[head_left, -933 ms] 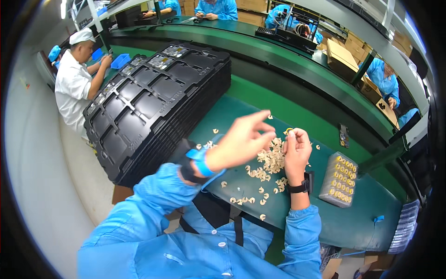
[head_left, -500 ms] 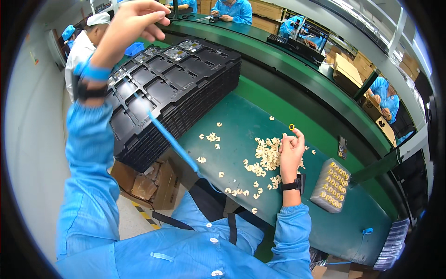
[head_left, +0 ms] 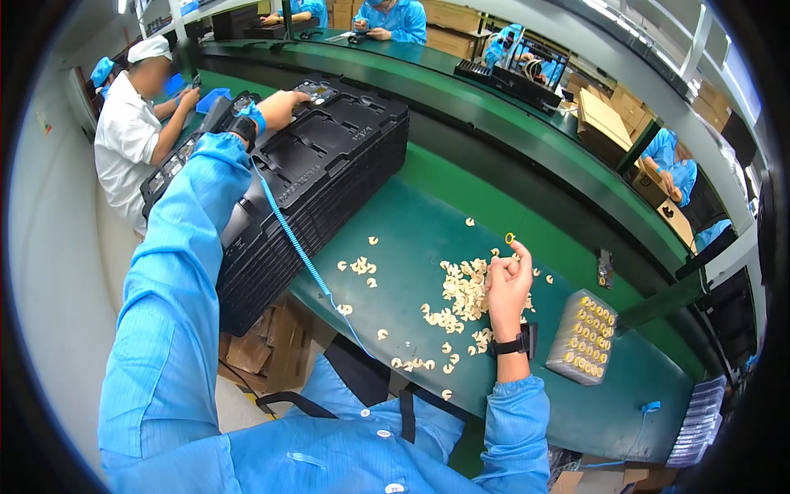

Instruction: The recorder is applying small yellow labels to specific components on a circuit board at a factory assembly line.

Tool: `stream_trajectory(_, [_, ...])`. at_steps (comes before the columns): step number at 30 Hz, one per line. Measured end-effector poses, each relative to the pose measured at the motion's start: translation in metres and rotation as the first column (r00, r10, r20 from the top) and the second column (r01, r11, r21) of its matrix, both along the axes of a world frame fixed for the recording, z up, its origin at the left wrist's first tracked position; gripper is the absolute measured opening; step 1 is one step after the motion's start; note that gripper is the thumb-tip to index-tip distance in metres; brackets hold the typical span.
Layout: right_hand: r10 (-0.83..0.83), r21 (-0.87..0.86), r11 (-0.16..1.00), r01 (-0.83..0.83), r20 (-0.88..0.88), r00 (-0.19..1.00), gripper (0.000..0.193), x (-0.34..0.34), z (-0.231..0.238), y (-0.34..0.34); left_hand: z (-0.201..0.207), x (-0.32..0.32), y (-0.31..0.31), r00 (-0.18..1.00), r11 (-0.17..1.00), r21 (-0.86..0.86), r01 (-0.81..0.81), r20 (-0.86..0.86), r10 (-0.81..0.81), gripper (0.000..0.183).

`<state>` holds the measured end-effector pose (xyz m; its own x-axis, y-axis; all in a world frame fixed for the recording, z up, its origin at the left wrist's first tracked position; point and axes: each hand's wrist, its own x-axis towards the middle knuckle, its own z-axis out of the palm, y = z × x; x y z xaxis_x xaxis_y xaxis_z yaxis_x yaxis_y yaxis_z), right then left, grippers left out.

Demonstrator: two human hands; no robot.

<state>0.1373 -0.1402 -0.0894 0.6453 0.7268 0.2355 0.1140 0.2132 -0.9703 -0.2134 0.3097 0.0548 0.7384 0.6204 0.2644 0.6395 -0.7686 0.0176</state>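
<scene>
Fingers of our left hand (head_left: 280, 110) bend over the tall black plastic tray stack (head_left: 329, 196), just beside its flat silvery board (head_left: 321, 92). Right of that stack, our curled right hand (head_left: 510, 286) has a round yellow ring (head_left: 510, 239) at one fingertip; we can't tell either grip.

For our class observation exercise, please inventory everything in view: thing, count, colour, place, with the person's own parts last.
Table: one, green, centre
Tray stack: one, black, left
Boards: several, silver-green, in top tray
C-shaped pieces: dozens, cream, heaped and scattered mid-table
Ring: one, yellow, at index fingertip of right hand
Plastic tray: one, clear, table's right
Ringed pieces: many, yellow and cream, inside plastic tray
Small device: one, dark, beyond plastic tray
Coiled cord: one, blue, passing tray stack
Boxes: several, brown, below and beyond table
Co-workers: several, blue or white clothing, background
Sleeves: two, blue, both forearms
Hands: two, bare, left at tray stack, right by heap
</scene>
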Motion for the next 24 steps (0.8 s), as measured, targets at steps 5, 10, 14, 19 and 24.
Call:
stream_trajectory(5, [-0.033, 0.017, 0.999, 0.034, -0.052, 0.998, 0.047, 0.003, 0.005, 0.002, 0.013, -0.005, -0.011, 0.98, 0.991, 0.13, -0.019, -0.195, 0.044, 0.073])
stream_trajectory(10, [-0.008, 0.02, 1.0, 0.008, -0.037, 0.999, 0.046, -0.002, 0.002, 0.004, 0.028, -0.019, -0.006, 0.973, 0.924, 0.382, 0.007, -0.216, 0.082, 0.046])
stream_trajectory(14, [-0.051, 0.016, 0.998, 0.053, -0.086, 0.995, 0.046, 0.006, -0.001, 0.004, 0.065, -0.019, -0.042, 0.964, 0.94, 0.33, -0.084, -0.212, 0.16, 0.027])
stream_trajectory(19, [-0.03, 0.059, 0.998, 0.032, -0.035, 0.999, 0.055, 0.003, 0.009, -0.002, 0.12, 0.04, -0.148, 0.898, 0.959, 0.136, 0.25, 0.337, -0.282, 0.031])
stream_trajectory(24, [-0.068, 0.124, 0.99, 0.065, 0.024, 0.997, 0.062, -0.004, 0.03, -0.012, 0.12, 0.139, -0.286, 0.679, 0.749, -0.216, 0.627, 0.624, -0.388, 0.05])
